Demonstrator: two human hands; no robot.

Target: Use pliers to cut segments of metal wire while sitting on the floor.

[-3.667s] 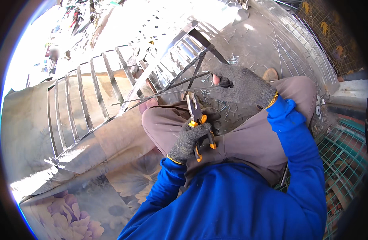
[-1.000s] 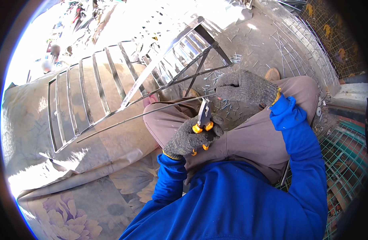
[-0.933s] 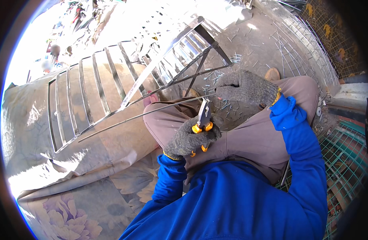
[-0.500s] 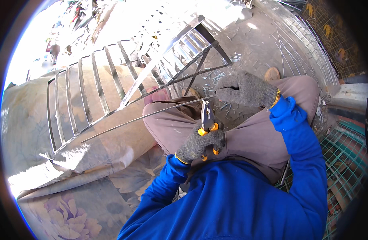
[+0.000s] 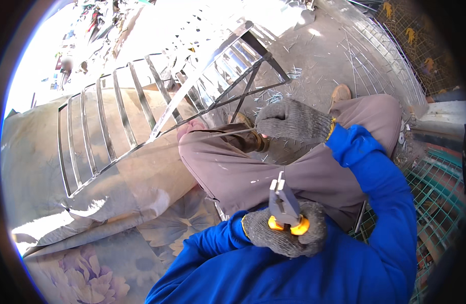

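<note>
Pliers [image 5: 285,202] with grey jaws and yellow-orange handles stick up from my left hand [image 5: 266,234], gloved in grey knit and held close against my body. The fingers wrap around the handles. Above my lap, my right hand [image 5: 296,121], in a matching glove, is closed on a thin metal rod [image 5: 233,133]. That rod runs left across my knee and blurs toward its far end. The pliers are apart from the rod. A metal rack [image 5: 157,133] of flat bars stands beyond the rod, to my left.
A stained floral cloth [image 5: 91,253] covers the surface at my left. Many short wire pieces [image 5: 276,96] litter the floor [image 5: 314,61] ahead. Wire mesh [image 5: 430,202] with green strands stands at my right. Long thin wires [image 5: 359,66] lie at the far right.
My left hand has drawn back toward my body with the pliers, down and to the right. My right hand has shifted slightly left and down, and the rod now looks blurred.
</note>
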